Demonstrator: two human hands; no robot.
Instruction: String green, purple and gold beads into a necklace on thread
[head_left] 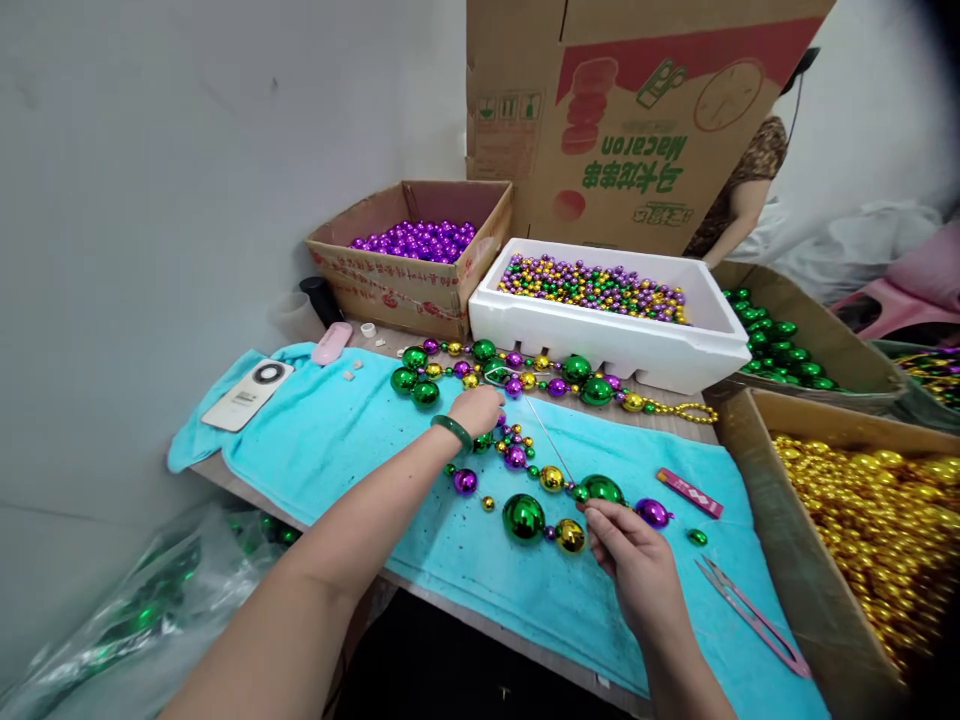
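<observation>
My left hand, a green bangle at its wrist, reaches over shiny purple, gold and green beads on the turquoise towel. Its fingers are curled and partly hidden; what they pinch cannot be made out. My right hand is closed, thumb and finger pinching the end of a bead string beside a big green bead. A thin pale wire slants from near the left hand down to the small beads at the right fingertips. Close by lie another large green bead, a gold bead and a purple bead.
A finished-looking bead strand lies along the back. Behind stand a cardboard box of purple beads and a white foam box of mixed beads. At right are a gold-bead box, pink snips; at left, a phone.
</observation>
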